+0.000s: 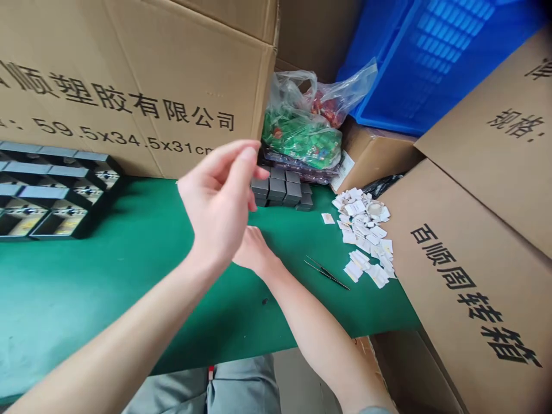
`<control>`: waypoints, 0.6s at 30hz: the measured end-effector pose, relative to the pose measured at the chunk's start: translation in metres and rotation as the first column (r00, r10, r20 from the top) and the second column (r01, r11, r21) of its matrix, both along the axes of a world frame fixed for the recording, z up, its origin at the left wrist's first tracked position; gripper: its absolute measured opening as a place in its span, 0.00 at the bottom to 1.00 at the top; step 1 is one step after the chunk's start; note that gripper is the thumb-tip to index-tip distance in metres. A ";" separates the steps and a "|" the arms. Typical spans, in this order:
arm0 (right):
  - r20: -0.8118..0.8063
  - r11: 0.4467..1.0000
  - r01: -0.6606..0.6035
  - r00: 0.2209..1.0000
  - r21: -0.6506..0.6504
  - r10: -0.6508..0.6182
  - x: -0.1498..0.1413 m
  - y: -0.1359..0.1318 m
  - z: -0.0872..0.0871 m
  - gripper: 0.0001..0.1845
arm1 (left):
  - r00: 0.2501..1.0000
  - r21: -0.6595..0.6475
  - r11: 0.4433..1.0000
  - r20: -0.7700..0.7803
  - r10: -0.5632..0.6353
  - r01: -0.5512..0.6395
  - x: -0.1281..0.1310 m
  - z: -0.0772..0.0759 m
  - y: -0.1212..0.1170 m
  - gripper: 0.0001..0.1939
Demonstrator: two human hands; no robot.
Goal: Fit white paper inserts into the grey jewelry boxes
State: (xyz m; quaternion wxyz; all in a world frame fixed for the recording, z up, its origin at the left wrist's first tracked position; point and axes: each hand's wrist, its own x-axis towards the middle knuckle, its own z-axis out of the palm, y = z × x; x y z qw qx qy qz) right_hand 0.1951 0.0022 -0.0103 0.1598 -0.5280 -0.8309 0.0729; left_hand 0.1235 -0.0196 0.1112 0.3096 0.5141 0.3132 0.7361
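Observation:
My left hand [218,201] is raised over the middle of the table, its thumb and fingers pressed together in a pinch. Whatever it may hold is too small or hidden to make out. Lower and partly behind it, my right hand [254,248] is near the green tabletop [181,322], with its fingers hidden by the left hand. Just beyond both hands sits a stack of small dark grey blocks [284,188]. To the right of my right hand lie tweezers [328,275], beside a loose pile of small white square pieces [366,230].
Open-fronted black cases [60,221] stand stacked at the left. Large cartons [129,75] rise behind the table and on the right [466,276]. Plastic bags of green parts [302,135] lie at the back, near a blue crate [388,86]. A dark speck [264,301] is on the table.

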 end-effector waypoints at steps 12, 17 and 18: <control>-0.006 0.999 -0.040 0.999 -0.020 0.040 -0.003 -0.002 -0.004 0.15 | 0.815 -0.184 0.961 -0.575 0.065 -0.207 -0.131 -0.111 0.068 0.11; -0.155 0.979 -0.009 0.987 0.205 0.042 0.000 0.002 -0.011 0.17 | 0.739 -0.287 0.958 -0.650 -0.180 -0.018 -0.143 -0.116 0.069 0.23; -0.194 0.957 0.070 0.981 0.280 -0.015 0.008 0.005 -0.008 0.22 | 0.730 -0.298 0.955 -0.655 -0.193 -0.015 -0.142 -0.116 0.068 0.25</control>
